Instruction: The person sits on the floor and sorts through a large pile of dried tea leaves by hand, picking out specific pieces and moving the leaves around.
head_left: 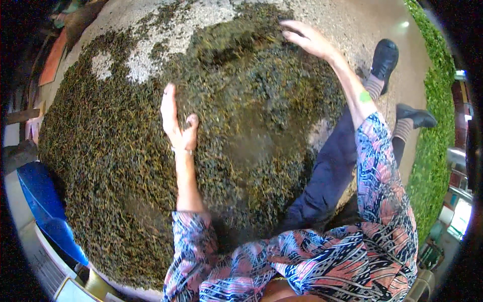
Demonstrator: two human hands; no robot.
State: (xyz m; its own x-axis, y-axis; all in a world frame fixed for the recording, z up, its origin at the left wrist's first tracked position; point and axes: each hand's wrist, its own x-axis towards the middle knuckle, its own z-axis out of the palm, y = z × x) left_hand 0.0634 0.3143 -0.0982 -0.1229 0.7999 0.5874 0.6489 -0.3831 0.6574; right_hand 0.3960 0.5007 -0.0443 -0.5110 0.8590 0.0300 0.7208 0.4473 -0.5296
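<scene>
A broad heap of dark green-brown leaves (115, 146) covers the floor in front of me. My left hand (177, 121) lies over the middle of the heap, fingers stretched forward and thumb apart, with nothing in its grasp. At the far right side of the heap, my right hand (308, 41) reaches out with thumb and fingers spread, also holding nothing. Between and beyond the hands rises a thick clump of leaves (226, 43), slightly blurred. The right fingertips are near its right end; whether they touch it I cannot tell.
Legs in dark trousers (327, 171) and black shoes (385, 58) stretch along the heap's right side. Bright green leaves (432, 146) form a strip farther right. Pale floor (146, 55) shows through at the far left. A blue curved object (48, 206) stands at the left edge.
</scene>
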